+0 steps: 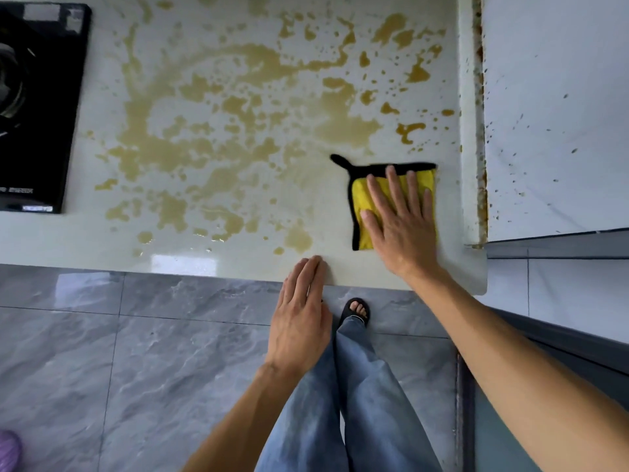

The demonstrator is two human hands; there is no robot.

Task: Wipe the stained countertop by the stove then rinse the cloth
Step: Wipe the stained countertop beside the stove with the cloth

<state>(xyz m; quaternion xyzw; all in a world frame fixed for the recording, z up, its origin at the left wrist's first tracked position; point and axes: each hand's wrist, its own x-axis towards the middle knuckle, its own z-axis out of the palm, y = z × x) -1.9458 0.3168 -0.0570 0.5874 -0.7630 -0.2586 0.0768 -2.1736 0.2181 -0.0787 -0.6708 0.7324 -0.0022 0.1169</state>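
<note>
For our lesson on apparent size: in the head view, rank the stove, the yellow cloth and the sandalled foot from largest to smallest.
1. Stove, though partly cut off by the frame.
2. Yellow cloth, partly under the right hand.
3. Sandalled foot, farther from the camera, so it looks smaller.

The counter (340, 270) is pale cream-white and glossy, covered across most of its surface with yellowish-brown stains (211, 131) in blotches, streaks and scattered droplets. The cloth (360, 212) is bright yellow with a black border and a black loop at one corner. The stove (37, 107) is glossy black with small pale lettering near its front edge. The floor (136, 352) is grey tile with marble-like veining. The trousers (357, 403) are faded blue denim; the sandal (357, 311) is black. The wall (551, 114) is white, speckled with small dark spots.
</note>
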